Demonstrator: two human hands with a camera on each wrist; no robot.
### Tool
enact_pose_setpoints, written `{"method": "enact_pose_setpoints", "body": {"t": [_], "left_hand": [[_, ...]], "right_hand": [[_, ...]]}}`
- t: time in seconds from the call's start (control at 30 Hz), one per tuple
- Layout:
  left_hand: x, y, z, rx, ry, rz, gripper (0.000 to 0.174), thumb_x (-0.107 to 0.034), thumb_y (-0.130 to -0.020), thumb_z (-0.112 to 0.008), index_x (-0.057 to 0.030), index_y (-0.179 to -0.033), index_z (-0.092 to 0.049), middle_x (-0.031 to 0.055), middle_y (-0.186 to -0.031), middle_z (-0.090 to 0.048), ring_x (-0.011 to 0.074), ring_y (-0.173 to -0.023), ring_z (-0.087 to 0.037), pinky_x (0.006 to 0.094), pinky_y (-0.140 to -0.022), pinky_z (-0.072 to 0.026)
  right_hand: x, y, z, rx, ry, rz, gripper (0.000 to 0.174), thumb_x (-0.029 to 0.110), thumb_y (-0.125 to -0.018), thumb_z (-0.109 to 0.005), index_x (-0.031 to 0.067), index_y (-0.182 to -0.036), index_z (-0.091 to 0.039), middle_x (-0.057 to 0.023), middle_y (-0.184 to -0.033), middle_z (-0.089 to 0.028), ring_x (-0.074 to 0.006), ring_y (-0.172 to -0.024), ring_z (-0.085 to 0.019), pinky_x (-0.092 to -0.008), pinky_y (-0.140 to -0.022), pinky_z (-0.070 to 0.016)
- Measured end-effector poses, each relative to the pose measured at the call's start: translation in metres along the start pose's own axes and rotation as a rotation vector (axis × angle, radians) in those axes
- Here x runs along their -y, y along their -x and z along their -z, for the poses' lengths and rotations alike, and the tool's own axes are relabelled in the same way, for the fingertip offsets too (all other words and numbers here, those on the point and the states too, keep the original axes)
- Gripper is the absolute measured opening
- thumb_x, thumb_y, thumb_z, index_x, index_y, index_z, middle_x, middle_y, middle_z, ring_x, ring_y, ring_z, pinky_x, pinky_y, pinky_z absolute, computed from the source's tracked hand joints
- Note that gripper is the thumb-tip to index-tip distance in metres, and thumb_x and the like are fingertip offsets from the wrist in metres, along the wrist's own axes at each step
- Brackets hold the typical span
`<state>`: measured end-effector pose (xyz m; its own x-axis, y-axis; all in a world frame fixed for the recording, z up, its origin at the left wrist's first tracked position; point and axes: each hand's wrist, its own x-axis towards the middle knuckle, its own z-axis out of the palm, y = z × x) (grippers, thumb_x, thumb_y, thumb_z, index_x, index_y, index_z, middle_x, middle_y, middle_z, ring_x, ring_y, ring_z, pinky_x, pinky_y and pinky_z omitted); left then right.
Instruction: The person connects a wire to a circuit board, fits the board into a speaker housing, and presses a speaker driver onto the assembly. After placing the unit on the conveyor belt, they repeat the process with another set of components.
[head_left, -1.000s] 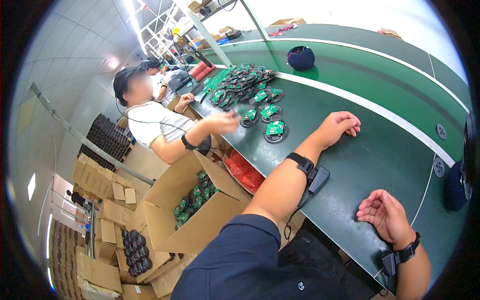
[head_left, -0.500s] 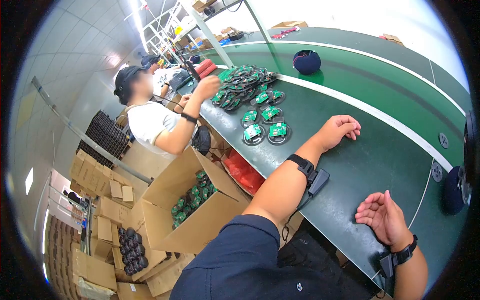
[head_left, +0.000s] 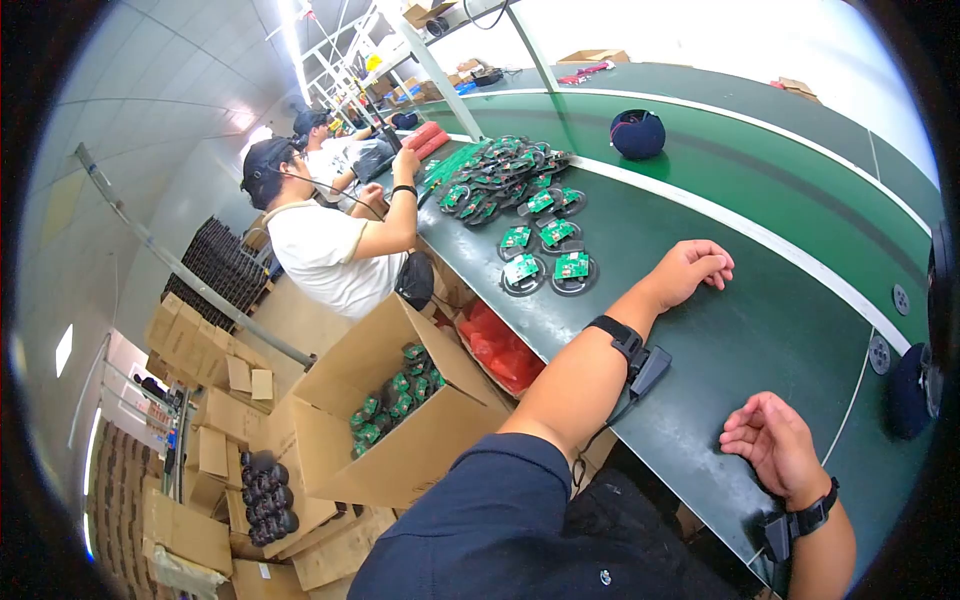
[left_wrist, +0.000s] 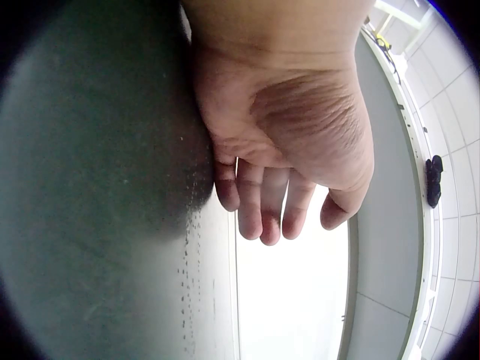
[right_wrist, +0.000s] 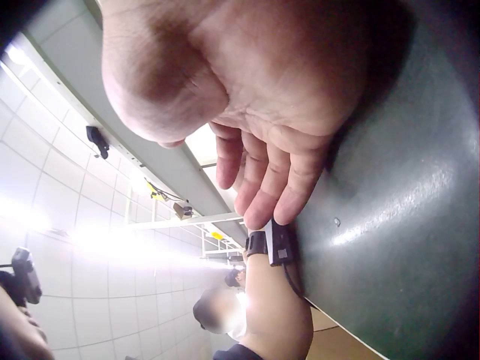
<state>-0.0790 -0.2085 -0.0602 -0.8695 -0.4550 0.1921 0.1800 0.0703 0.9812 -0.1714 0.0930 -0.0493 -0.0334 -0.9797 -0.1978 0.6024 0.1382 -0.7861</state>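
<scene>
My left hand (head_left: pixel 692 272) rests on its side on the dark green tabletop, fingers loosely curled with nothing in them. In the left wrist view, the palm and relaxed fingers (left_wrist: pixel 271 217) of that hand show, holding nothing. My right hand (head_left: pixel 770 445) lies nearer the table's front edge, palm turned inward and fingers loosely bent, also without anything in it. The right wrist view shows its palm (right_wrist: pixel 262 90), with the left forearm (right_wrist: pixel 277 300) beyond. Nearest the left hand are round black parts with green circuit boards (head_left: pixel 572 268), set out singly before a larger pile (head_left: pixel 500 170).
A person in a white shirt (head_left: pixel 320 245) sits at left by the pile. An open carton (head_left: pixel 440 440) of similar board parts stands below the table edge, beside red plastic (head_left: pixel 495 345). A dark round object (head_left: pixel 637 134) sits on the green strip; another (head_left: pixel 908 390) is at right.
The other person set down one more board part in front of the pile, then drew the arm back and turned away. My hands stay put; the head view shifted slightly.
</scene>
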Motion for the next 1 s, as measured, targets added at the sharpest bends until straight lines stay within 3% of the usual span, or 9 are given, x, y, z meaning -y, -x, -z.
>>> {"method": "enact_pose_setpoints", "body": {"t": [0.1,0.4,0.7,1.0], "left_hand": [[0.001,0.0,0.0,-0.003,0.001,-0.001,0.02,-0.018,-0.098,-0.055,-0.0018,-0.102,-0.066,0.0077,-0.093,-0.069,0.0127,-0.08,-0.065,0.0261,-0.077,-0.0503],[0.001,0.0,0.0,0.003,0.01,-0.016,0.019,-0.017,-0.098,-0.055,-0.002,-0.101,-0.066,0.0072,-0.093,-0.069,0.0122,-0.078,-0.065,0.0254,-0.076,-0.05],[0.002,0.0,0.0,-0.018,0.014,-0.032,0.018,-0.016,-0.098,-0.056,-0.0021,-0.1,-0.066,0.0067,-0.091,-0.069,0.012,-0.078,-0.065,0.0253,-0.075,-0.0503],[0.003,0.001,0.002,-0.035,0.038,-0.043,0.019,-0.018,-0.098,-0.056,-0.0017,-0.1,-0.066,0.0075,-0.092,-0.069,0.0127,-0.078,-0.065,0.0255,-0.075,-0.0508]], "right_hand": [[-0.003,-0.001,0.003,0.0,-0.011,-0.005,0.02,0.023,-0.105,-0.049,0.0044,-0.102,-0.053,-0.018,-0.101,-0.067,-0.0266,-0.091,-0.069,-0.0384,-0.084,-0.0572],[-0.001,0.0,0.001,-0.013,-0.016,-0.026,0.012,0.013,-0.101,-0.048,0.003,-0.098,-0.054,-0.0193,-0.098,-0.066,-0.0277,-0.088,-0.069,-0.0402,-0.083,-0.0573],[0.0,0.0,0.0,-0.009,-0.047,-0.002,0.018,0.016,-0.102,-0.038,0.0064,-0.09,-0.048,-0.0202,-0.092,-0.066,-0.03,-0.084,-0.068,-0.042,-0.082,-0.0564],[-0.008,0.0,0.011,0.109,0.038,0.05,0.028,0.029,-0.106,-0.044,0.0065,-0.089,-0.048,-0.0205,-0.091,-0.066,-0.0295,-0.083,-0.067,-0.0419,-0.084,-0.0558]]}}
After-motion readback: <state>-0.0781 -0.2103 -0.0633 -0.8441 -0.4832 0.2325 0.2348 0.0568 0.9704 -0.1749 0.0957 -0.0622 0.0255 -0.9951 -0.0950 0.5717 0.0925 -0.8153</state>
